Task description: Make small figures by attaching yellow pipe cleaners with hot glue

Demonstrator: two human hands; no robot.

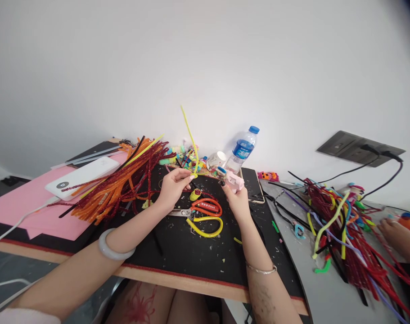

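Note:
A bright yellow pipe cleaner (190, 130) stands up from the pinched thumb and finger of my left hand (175, 188), its lower end bent at the fingertips. My right hand (236, 200) is closed around a small pink device (234, 180) that looks like a hot glue gun, with a blue tip pointing left. Below and between the hands, scissors (205, 216) with orange and yellow handles lie on the black mat (191, 256). Just above them sits a small yellow piece with a dark red end (195, 194).
Orange and dark red pipe cleaners (113, 189) lie left beside a white power bank (83, 177) on pink paper (32, 202). A paper cup (216, 159) and water bottle (243, 148) stand behind. More pipe cleaners (346, 234) and another person's hand (398, 236) are right.

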